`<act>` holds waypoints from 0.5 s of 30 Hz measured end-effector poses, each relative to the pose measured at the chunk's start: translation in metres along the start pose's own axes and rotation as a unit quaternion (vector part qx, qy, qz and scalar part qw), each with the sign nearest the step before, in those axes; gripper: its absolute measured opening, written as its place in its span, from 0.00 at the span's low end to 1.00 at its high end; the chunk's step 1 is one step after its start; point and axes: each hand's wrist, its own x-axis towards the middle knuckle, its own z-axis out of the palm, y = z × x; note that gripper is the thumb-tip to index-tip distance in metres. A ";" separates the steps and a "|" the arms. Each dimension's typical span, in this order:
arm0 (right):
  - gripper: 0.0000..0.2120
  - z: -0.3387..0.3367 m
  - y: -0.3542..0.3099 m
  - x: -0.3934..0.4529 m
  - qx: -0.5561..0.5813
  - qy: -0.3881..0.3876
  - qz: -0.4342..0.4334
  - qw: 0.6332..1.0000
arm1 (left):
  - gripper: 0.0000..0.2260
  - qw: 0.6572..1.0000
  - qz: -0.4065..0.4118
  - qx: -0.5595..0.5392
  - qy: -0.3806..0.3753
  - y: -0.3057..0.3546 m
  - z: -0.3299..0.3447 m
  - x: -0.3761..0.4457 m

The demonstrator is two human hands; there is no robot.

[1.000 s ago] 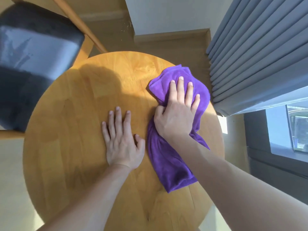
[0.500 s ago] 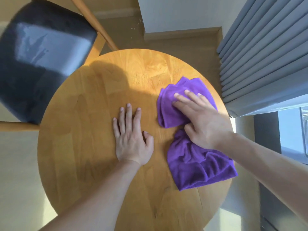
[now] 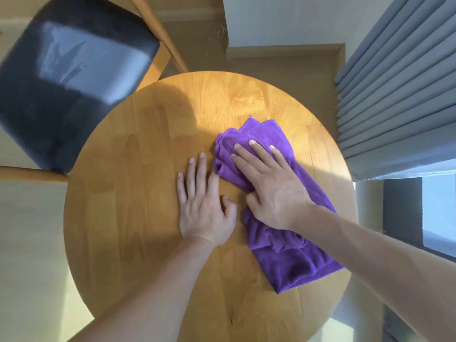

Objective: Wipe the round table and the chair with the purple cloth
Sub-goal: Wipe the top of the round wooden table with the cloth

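Sunlit wooden flooring surrounds the round table (image 3: 138, 193), whose bare top fills the centre of the view. The right hand (image 3: 271, 191) lies palm-down on the purple cloth (image 3: 291, 257), fingers (image 3: 259, 154) straight and spread, pressing the cloth flat against the tabletop; nothing is pinched or clenched. The cloth is bunched under the palm at the table's right half and trails toward the near right edge. The left hand (image 3: 204, 208) rests flat on the bare wood just beside the cloth, fingers extended, bracing.

The chair (image 3: 66, 77) stands at the far left, its dark seat close to the table edge and untouched; judged from this, table wiping is in progress and the chair step remains.

Risks: the loose trailing end lies near the rim and may slide off if the stroke runs rightward. Flat pressure without a grip may let the cloth roll or fold, leaving unwiped strips.

Hidden: the right thumb's contact is unclear. Table legs and most of the chair frame are out of view. A grey curtain (image 3: 399, 90) covers the right.
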 end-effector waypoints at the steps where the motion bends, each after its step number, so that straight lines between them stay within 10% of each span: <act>1: 0.39 -0.005 0.011 -0.004 -0.012 -0.011 -0.020 1.000 | 0.32 1.000 0.000 -0.002 0.003 0.000 -0.001 0.000; 15: 0.40 -0.003 -0.020 0.052 -0.019 0.110 0.226 0.968 | 0.35 1.000 -0.014 0.001 -0.013 0.000 -0.001 0.001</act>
